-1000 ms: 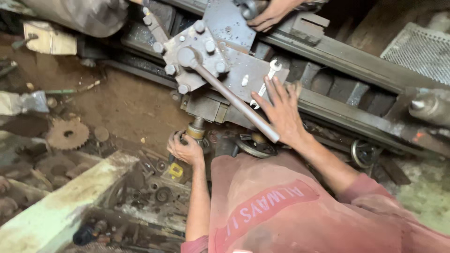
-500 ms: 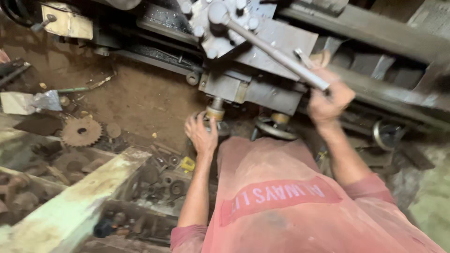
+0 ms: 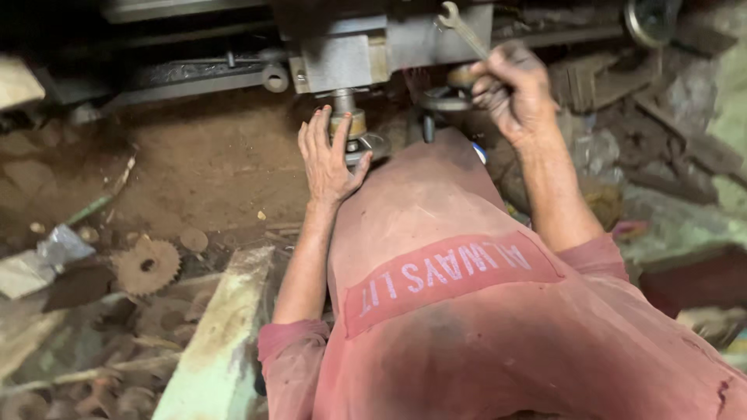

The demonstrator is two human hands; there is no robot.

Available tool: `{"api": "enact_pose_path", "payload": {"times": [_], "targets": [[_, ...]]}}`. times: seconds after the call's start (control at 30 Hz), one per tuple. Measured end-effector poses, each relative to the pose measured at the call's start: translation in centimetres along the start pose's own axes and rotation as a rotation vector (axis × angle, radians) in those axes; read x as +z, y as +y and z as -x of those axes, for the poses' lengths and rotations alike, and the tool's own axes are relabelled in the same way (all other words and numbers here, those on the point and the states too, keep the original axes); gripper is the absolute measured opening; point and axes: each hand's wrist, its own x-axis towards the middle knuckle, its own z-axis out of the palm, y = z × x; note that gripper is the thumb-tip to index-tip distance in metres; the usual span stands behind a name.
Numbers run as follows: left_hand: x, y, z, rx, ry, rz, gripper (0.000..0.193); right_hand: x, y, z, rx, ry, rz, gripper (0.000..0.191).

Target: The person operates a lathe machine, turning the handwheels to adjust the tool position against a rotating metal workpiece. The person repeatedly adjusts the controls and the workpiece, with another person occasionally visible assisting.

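My left hand (image 3: 330, 159) is spread flat, fingers apart, resting against a small brass-collared handwheel (image 3: 352, 131) under the grey machine carriage (image 3: 366, 54). My right hand (image 3: 512, 87) is raised to the right and closed around the shaft of an open-ended spanner (image 3: 461, 25), whose jaw points up and left against the carriage's front face. Beneath the spanner sits a second round handwheel (image 3: 443, 99), partly hidden by my fist. My pink shirt (image 3: 467, 311) fills the lower middle of the view.
A horizontal shaft with a ring end (image 3: 233, 78) runs along the machine at the left. On the dirt floor lie a rusty toothed gear (image 3: 146, 266), a pale green beam (image 3: 222, 334), crumpled scraps (image 3: 47, 260) and dark clutter at the right (image 3: 669, 202).
My right hand has left the long lever on the carriage and now holds the spanner up higher. My left hand has opened flat against the handwheel. The view has dropped lower on the machine.
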Motion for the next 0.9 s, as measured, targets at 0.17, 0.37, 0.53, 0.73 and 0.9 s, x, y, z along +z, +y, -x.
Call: {"api": "enact_pose_path", "payload": {"times": [0.17, 0.37, 0.53, 0.73, 0.9], "targets": [[0.2, -0.7, 0.0, 0.075, -0.057, -0.003, 0.071, -0.1, 2.5, 2.3, -0.057, -0.185, -0.056, 0.05], [-0.5, -0.5, 0.1, 0.084, -0.121, 0.048, 0.076, 3.6, 3.6, 1.1, -0.51, -0.024, 0.829, 0.017], [-1.6, 0.5, -0.5, 0.121, -0.162, 0.001, 0.08, 6.7, 2.1, 1.1, -0.64, 0.143, 1.183, 0.015], [-1.4, 1.9, -2.7, 0.264, -0.247, -0.09, 0.08, 8.0, 2.0, -1.2, -0.904, 0.164, 1.063, 0.013], [-0.2, 1.8, -3.5, 0.215, -0.256, -0.096, 0.075, 6.6, 4.5, -3.8, -0.834, 0.22, 1.247, 0.014]]}}
